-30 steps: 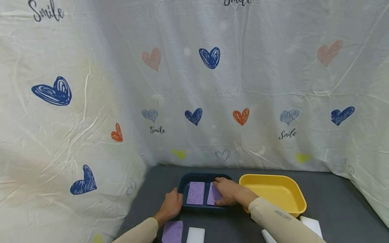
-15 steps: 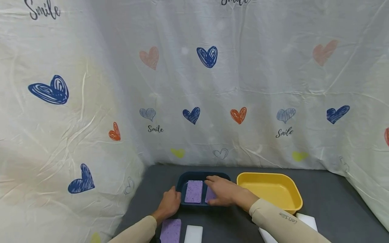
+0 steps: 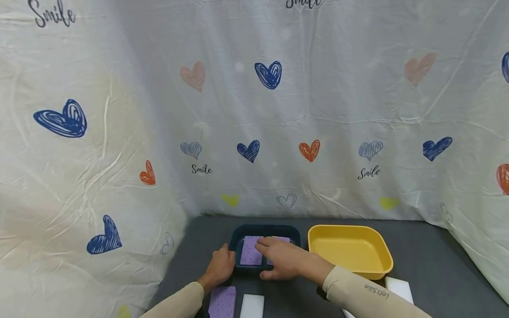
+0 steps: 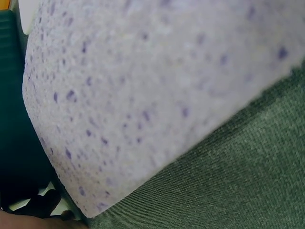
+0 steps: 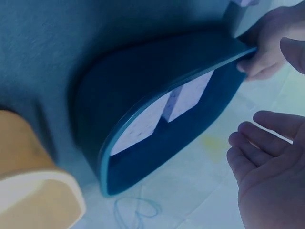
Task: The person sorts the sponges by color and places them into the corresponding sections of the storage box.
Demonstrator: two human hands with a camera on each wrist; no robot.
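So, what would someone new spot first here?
Probably the bright yellow tub, right of the navy tub. Then the left hand gripping the navy tub's rim, and the right hand over its purple sponges. Big blue hearts pop out on the white cloth behind.

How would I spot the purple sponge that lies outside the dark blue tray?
On the grey table, find the dark blue tray beside the yellow tray. Nearer the person, between the left sleeve and a white block, lies the speckled purple sponge. Unlike that block it is purple; unlike the two sponges in the tray, it lies outside.
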